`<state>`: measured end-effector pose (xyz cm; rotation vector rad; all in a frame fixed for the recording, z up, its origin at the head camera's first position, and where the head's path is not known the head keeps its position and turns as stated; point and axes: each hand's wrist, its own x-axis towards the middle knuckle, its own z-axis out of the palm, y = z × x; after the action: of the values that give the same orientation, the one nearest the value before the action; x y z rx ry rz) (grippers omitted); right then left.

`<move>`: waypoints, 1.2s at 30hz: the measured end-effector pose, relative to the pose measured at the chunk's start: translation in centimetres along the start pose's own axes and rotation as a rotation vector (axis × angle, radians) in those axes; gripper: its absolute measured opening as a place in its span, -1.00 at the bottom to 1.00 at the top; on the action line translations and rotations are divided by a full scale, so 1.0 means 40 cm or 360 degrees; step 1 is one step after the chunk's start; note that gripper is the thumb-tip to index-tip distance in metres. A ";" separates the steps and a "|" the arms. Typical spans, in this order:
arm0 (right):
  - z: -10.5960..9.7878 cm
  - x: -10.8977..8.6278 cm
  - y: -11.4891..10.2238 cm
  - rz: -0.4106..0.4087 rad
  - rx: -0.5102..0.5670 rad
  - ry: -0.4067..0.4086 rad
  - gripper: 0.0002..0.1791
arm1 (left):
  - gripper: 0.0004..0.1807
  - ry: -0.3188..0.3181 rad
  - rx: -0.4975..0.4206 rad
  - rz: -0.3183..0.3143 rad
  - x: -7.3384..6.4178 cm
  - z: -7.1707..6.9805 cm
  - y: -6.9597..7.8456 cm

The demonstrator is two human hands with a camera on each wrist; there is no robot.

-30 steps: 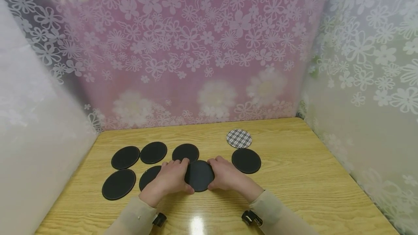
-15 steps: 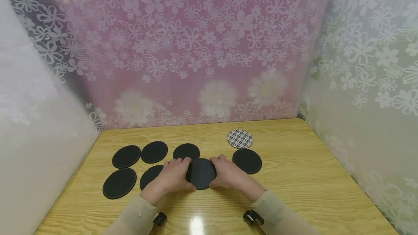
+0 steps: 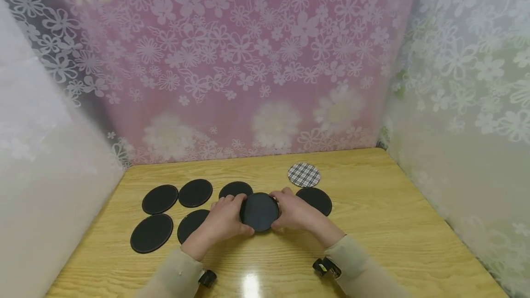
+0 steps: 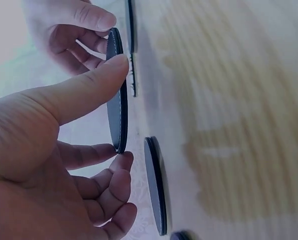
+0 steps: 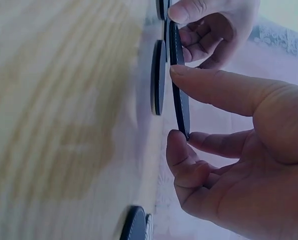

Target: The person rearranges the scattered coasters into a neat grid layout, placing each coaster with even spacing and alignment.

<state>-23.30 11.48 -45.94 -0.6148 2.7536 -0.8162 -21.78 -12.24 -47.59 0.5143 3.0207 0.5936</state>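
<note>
A round black coaster [image 3: 260,213] with a stitched edge is held between both hands at the middle of the table. My left hand [image 3: 225,217] pinches its left side, thumb at the near edge and fingers at the far edge. On the opposite side my right hand [image 3: 296,209] grips it the same way. Both wrist views show the coaster [image 4: 117,112] raised off the wood. Behind it lies another black coaster [image 3: 236,189], partly covered by the left hand. A further black coaster [image 3: 316,200] is partly hidden behind the right hand.
Several black coasters [image 3: 160,199] lie flat on the left of the wooden table [image 3: 393,224]; the left hand partly covers one coaster [image 3: 192,225]. A plaid white-and-black coaster [image 3: 304,174] lies at the back right. Floral curtains [image 3: 248,59] enclose the table's back and sides.
Both hands have lifted the held coaster and moved it slightly right and away from me. It now overlaps more of the coaster behind it. The other coasters stay in place.
</note>
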 end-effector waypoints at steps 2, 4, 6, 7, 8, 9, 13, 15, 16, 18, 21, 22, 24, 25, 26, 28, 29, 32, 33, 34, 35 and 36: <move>-0.011 0.000 0.012 -0.0005 0.0016 0.0016 -0.06 | 0.11 0.0004 -0.0009 -0.0007 0.011 0.000 0.013; -0.022 0.000 0.026 -0.0008 0.0027 0.0036 -0.06 | 0.11 0.0008 -0.0007 -0.0008 0.026 0.002 0.026; -0.033 0.001 0.041 -0.0009 0.0034 0.0043 -0.07 | 0.11 0.0008 -0.0007 -0.0013 0.041 0.005 0.038; -0.038 0.001 0.047 -0.0010 0.0036 0.0046 -0.07 | 0.11 0.0006 -0.0009 -0.0016 0.048 0.007 0.044; -0.043 0.003 0.053 -0.0008 0.0041 0.0046 -0.07 | 0.12 0.0003 -0.0011 -0.0017 0.055 0.009 0.049; -0.048 0.004 0.060 -0.0005 0.0043 0.0045 -0.07 | 0.12 0.0002 -0.0013 -0.0018 0.061 0.011 0.054; -0.060 0.013 0.083 0.0004 0.0067 0.0039 -0.07 | 0.10 0.0005 -0.0027 -0.0021 0.081 0.019 0.069; -0.063 0.017 0.093 0.0008 0.0069 0.0030 -0.06 | 0.10 0.0011 -0.0024 -0.0022 0.088 0.025 0.072; -0.064 0.019 0.096 0.0012 0.0070 0.0024 -0.06 | 0.09 0.0015 -0.0025 -0.0024 0.092 0.029 0.072; -0.064 0.023 0.101 0.0017 0.0065 0.0010 -0.05 | 0.09 0.0016 -0.0025 -0.0028 0.096 0.035 0.073; -0.060 0.029 0.105 0.0016 0.0039 0.0001 -0.04 | 0.10 0.0014 -0.0011 -0.0035 0.102 0.042 0.071; -0.058 0.030 0.107 0.0019 0.0034 -0.0002 -0.04 | 0.10 0.0010 -0.0002 -0.0037 0.103 0.044 0.070; -0.052 0.034 0.111 0.0019 0.0011 -0.0006 -0.04 | 0.10 0.0003 0.0013 -0.0043 0.105 0.050 0.067; -0.049 0.035 0.113 0.0020 0.0006 -0.0008 -0.04 | 0.10 -0.0001 0.0021 -0.0047 0.106 0.054 0.065; -0.046 0.037 0.115 0.0011 -0.0005 -0.0008 -0.05 | 0.09 -0.0003 0.0026 -0.0050 0.106 0.057 0.063; -0.041 0.038 0.118 -0.0006 -0.0018 -0.0007 -0.05 | 0.09 -0.0004 0.0028 -0.0056 0.107 0.061 0.061; -0.038 0.039 0.119 -0.0017 -0.0027 -0.0003 -0.05 | 0.09 -0.0004 0.0028 -0.0059 0.107 0.063 0.060; -0.032 0.041 0.125 -0.0054 -0.0052 0.0010 -0.06 | 0.08 -0.0002 0.0034 -0.0060 0.108 0.065 0.059; -0.031 0.042 0.126 -0.0060 -0.0058 0.0011 -0.06 | 0.08 -0.0001 0.0034 -0.0060 0.109 0.065 0.059; -0.017 0.057 0.154 -0.0097 -0.0081 0.0030 -0.06 | 0.08 -0.0001 0.0037 -0.0060 0.109 0.065 0.059; -0.009 0.067 0.170 -0.0110 -0.0096 0.0029 -0.05 | 0.07 -0.0003 0.0039 -0.0061 0.108 0.065 0.059; 0.002 0.080 0.193 -0.0136 -0.0098 0.0048 -0.05 | 0.07 -0.0005 0.0041 -0.0063 0.108 0.065 0.060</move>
<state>-28.68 15.90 -50.58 -0.7427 2.8058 -0.7668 -24.91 -7.81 -48.92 0.4551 3.0315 0.5518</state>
